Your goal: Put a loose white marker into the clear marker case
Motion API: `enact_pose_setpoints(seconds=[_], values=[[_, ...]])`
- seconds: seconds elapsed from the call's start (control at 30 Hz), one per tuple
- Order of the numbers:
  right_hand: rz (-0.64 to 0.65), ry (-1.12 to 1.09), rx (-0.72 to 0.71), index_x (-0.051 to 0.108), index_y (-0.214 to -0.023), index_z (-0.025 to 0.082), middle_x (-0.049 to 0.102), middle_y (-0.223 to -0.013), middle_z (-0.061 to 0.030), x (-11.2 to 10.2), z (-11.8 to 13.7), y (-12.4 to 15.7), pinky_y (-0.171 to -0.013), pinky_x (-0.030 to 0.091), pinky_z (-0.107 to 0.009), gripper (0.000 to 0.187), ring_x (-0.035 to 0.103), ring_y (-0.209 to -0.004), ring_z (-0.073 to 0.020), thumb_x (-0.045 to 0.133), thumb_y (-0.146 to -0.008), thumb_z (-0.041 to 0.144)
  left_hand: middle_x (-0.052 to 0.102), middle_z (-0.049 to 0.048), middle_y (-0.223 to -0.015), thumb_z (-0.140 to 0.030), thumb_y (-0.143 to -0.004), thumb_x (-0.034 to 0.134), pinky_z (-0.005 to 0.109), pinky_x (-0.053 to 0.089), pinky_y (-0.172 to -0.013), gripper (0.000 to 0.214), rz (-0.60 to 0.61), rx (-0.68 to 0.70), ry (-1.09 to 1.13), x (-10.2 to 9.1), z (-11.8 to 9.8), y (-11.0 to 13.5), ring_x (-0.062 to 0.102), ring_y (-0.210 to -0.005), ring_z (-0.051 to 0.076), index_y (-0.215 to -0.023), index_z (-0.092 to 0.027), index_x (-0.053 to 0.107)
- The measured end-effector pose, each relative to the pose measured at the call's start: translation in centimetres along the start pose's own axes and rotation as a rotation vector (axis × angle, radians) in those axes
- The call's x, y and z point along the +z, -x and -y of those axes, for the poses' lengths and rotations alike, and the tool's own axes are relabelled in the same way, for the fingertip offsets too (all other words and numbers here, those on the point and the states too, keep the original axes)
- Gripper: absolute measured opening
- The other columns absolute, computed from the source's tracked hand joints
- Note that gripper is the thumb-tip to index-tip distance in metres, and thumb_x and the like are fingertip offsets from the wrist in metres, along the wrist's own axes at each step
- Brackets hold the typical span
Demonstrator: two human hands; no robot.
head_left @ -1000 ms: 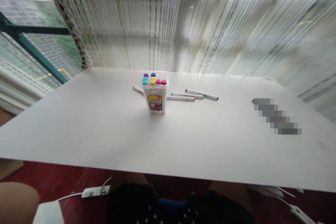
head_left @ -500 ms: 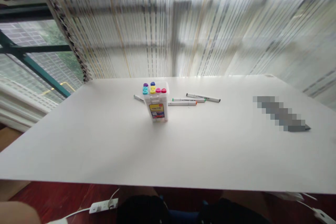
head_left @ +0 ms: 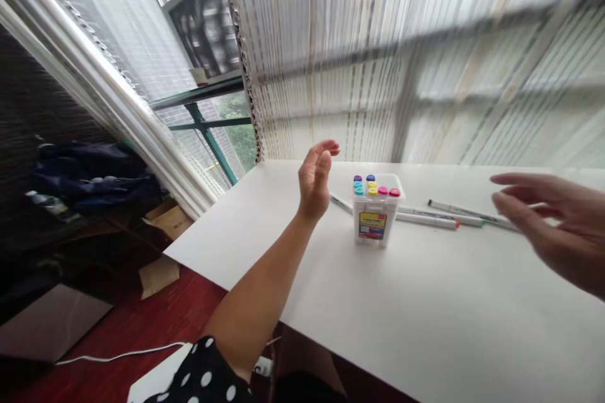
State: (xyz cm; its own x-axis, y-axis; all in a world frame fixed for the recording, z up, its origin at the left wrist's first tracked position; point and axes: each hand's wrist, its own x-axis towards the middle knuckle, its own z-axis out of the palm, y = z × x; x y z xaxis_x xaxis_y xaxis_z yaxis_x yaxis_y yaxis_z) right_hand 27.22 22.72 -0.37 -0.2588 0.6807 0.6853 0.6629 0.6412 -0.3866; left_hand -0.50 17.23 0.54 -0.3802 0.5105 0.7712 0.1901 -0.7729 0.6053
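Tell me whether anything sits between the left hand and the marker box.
Nothing upright does. The left hand hangs open in the air left of the marker box; only one loose marker lies flat on the table in the gap.

Room fitted with a white table [head_left: 425, 327], top plain and matte, set against the window wall. Behind it hangs a striped string curtain [head_left: 378, 44], pale with thin dark and tan lines, and daylight passes through it. To the left is a window with a green frame [head_left: 208, 132], with foliage and a neighbouring building [head_left: 208, 31] visible outside. A sheer white curtain [head_left: 94, 44] is drawn aside at the left. The floor [head_left: 142, 321] is dark red wood. Pieces of cardboard [head_left: 158, 274] lie on it near the table corner, and a white cable [head_left: 118, 356] runs across it. A dark bundle of cloth [head_left: 89, 176] rests in the shadowed left area.
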Motion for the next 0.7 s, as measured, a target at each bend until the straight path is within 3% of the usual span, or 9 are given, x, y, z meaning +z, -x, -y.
enact_pose_setpoints(seconds=[0.13,0.23,0.37,0.53,0.7], values=[[0.040,0.022,0.038,0.062,-0.090,0.015,0.060,-0.062,-0.0047,5.5,-0.7,-0.5,-0.055,0.042,-0.029,0.035,0.054,-0.051,-0.0153,0.044,-0.077,0.042,0.060,0.0088,-0.095,-0.053,-0.084,0.037,0.035,0.043,-0.085,0.046,-0.007,-0.021,-0.039,0.2,3.4,1.4,0.058,-0.089,0.019,-0.101,-0.016,0.057],[0.009,0.065,0.031,0.062,-0.091,0.011,0.061,-0.067,-0.0081,7.7,-2.6,0.4,-0.057,0.042,-0.030,0.035,0.056,-0.060,-0.0191,0.040,-0.078,0.036,0.060,0.0104,-0.099,-0.055,-0.083,0.038,0.036,0.041,-0.087,0.049,0.058,-0.050,-0.121,-0.4,5.0,3.4,0.056,-0.094,0.021,-0.103,-0.014,0.057],[0.027,0.000,0.047,0.061,-0.089,0.012,0.062,-0.071,-0.0078,7.6,-4.1,1.2,-0.059,0.043,-0.029,0.031,0.056,-0.063,-0.0183,0.039,-0.078,0.032,0.061,0.0085,-0.102,-0.057,-0.082,0.038,0.034,0.039,-0.089,0.051,0.096,-0.140,-0.127,-1.1,6.0,4.9,0.054,-0.098,0.022,-0.104,-0.016,0.059],[0.100,-0.050,0.141,0.061,-0.083,0.015,0.062,-0.069,-0.0057,6.9,-4.3,1.6,-0.059,0.043,-0.027,0.025,0.057,-0.062,-0.0174,0.041,-0.077,0.029,0.063,0.0093,-0.106,-0.056,-0.081,0.042,0.036,0.043,-0.085,0.051,0.151,-0.305,-0.023,-0.7,5.7,5.5,0.055,-0.102,0.026,-0.109,-0.016,0.057],[0.190,-0.124,0.212,0.062,-0.079,0.016,0.063,-0.068,-0.0051,7.1,-4.3,1.8,-0.058,0.042,-0.026,0.025,0.056,-0.060,-0.0170,0.042,-0.076,0.029,0.064,0.0080,-0.104,-0.056,-0.078,0.047,0.039,0.041,-0.090,0.049,0.130,-0.359,-0.009,-0.6,5.7,5.7,0.055,-0.103,0.028,-0.103,-0.017,0.062]])
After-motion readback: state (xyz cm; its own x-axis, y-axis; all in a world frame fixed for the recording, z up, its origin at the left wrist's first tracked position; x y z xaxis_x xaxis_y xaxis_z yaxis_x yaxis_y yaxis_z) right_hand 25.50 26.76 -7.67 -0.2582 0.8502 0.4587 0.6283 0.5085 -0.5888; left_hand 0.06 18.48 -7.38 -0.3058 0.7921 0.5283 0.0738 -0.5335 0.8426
